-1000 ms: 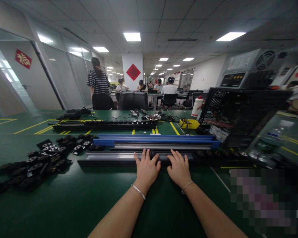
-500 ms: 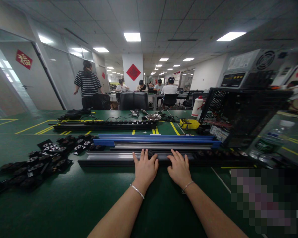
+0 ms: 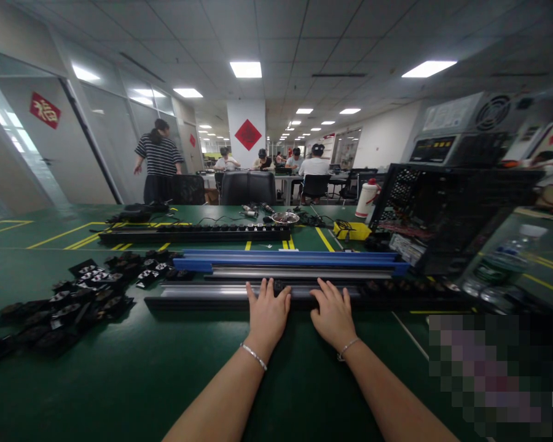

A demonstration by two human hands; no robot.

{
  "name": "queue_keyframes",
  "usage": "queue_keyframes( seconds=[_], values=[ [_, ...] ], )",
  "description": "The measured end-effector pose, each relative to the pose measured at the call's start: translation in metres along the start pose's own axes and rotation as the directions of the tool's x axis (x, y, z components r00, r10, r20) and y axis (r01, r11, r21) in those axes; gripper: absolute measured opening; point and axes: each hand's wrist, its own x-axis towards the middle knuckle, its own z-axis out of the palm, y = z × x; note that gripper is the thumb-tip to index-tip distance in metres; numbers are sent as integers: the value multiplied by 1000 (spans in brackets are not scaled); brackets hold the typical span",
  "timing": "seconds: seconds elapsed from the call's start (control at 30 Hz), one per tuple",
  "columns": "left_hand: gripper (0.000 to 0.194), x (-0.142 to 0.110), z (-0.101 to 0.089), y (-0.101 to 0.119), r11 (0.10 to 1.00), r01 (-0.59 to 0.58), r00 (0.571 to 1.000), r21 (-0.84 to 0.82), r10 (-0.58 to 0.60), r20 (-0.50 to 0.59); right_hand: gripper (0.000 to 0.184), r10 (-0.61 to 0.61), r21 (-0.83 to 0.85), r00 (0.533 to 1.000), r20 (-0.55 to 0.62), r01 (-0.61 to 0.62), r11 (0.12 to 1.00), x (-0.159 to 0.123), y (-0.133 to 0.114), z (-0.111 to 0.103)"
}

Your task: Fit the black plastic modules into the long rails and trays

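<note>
A long black rail (image 3: 203,294) with a shiny metal channel lies crosswise in front of me. My left hand (image 3: 268,313) rests on its middle, palm down and fingers spread. Beside that hand's index finger and thumb, a small black part (image 3: 279,285) sits in the channel; whether they touch it I cannot tell. My right hand (image 3: 334,313) lies open on the same rail, a little further right, fingertips on the channel. Several dark parts (image 3: 396,287) line the rail's right end. Right behind are a blue rail (image 3: 286,258) and a second metal rail (image 3: 304,271).
Loose black parts (image 3: 87,288) are heaped at the left. Further back lie another loaded rail (image 3: 198,233), a metal dish (image 3: 284,218) and a yellow box (image 3: 352,231). An open computer case (image 3: 470,209) and a water bottle (image 3: 502,261) stand at right. People sit beyond.
My left hand has shifted very slightly; the right hand and the rail stay put. In the background, the standing person in stripes has turned and moved a little.
</note>
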Motion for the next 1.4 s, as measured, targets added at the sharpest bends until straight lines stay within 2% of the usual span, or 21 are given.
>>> queue_keyframes(
  seconds=[0.37, 1.07, 1.4],
  values=[
    [34, 0, 3, -3, 1000, -20, 1000, 11, 20, -12, 41, 10, 14, 1000, 3, -10, 1000, 0, -1, 0],
    [32, -1, -3, -13, 1000, 18, 1000, 21, -18, -6, 36, 7, 33, 1000, 0, -7, 999, 1, 2, 2],
    [31, 2, -5, -19, 1000, 13, 1000, 9, -13, 25, 35, 8, 34, 1000, 6, -8, 999, 1, 2, 1]
  ],
)
